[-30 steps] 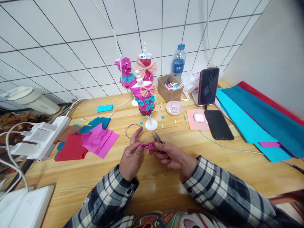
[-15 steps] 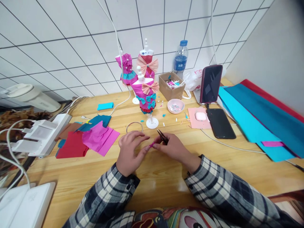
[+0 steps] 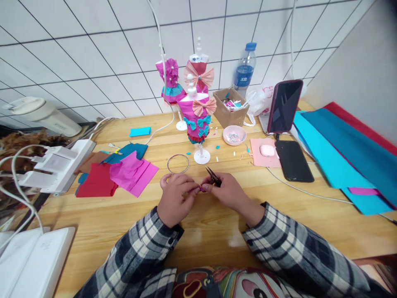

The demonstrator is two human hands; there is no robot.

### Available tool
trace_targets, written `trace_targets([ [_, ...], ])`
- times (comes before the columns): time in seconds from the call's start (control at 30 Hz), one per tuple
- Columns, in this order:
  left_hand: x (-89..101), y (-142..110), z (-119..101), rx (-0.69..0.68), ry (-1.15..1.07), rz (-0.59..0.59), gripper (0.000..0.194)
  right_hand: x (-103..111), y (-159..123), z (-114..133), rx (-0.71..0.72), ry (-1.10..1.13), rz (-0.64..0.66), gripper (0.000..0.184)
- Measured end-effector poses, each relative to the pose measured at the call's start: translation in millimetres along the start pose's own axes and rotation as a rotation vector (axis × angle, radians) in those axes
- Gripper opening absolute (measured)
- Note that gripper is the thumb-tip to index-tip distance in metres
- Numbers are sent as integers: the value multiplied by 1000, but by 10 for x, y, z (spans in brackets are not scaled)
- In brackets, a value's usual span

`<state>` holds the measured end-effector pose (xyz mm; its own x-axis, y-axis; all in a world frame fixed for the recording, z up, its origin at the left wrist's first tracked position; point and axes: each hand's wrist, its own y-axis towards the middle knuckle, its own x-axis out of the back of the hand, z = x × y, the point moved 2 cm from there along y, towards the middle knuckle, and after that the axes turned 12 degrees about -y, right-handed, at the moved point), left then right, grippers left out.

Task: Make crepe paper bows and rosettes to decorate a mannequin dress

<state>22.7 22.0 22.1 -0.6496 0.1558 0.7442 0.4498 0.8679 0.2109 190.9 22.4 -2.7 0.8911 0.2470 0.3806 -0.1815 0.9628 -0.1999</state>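
Observation:
My left hand (image 3: 177,198) is closed, thumb and fingertips pinching one side of a tiny magenta paper piece (image 3: 202,189). The thumb and index finger of my right hand (image 3: 231,192) pinch its other side. Also held in the right hand are dark pointed tweezers (image 3: 213,175), their tips sticking out forward and to the left. Much of the paper piece is hidden by the fingers. Just beyond my hands stands a small dress-form mannequin (image 3: 198,111) in a magenta paper dress with peach and teal bows. A metal ring (image 3: 178,164) lies past my left hand.
Two more dressed mannequins stand behind, including one in magenta (image 3: 170,80). Magenta sheets (image 3: 135,174) and red paper (image 3: 96,182) lie left. A pink bowl (image 3: 235,135), cardboard box (image 3: 229,111), water bottle (image 3: 245,70), phone (image 3: 294,160) and large blue sheets (image 3: 338,153) are to the right.
My left hand's fingers have folded in from a spread pose and now close on the small magenta paper. The right hand keeps its pinch and the tweezers. The camera view has shifted slightly.

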Motion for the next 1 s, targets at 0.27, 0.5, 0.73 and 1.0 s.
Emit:
trace_targets([
  [0.27,-28,-5,-7,-7,-17,121,14,33,-11,-7,71,-213,15,8],
  [0.5,27,5,155,205,-293,-116,22,20,-77,-48,121,-231,-107,46],
  [0.73,13,-23,204,277,-431,-141,28,-215,-139,-30,179,-355,93,41],
  [1.0,-52,-30,161,286,-450,-129,27,-234,-158,-6,182,-282,120,42],
])
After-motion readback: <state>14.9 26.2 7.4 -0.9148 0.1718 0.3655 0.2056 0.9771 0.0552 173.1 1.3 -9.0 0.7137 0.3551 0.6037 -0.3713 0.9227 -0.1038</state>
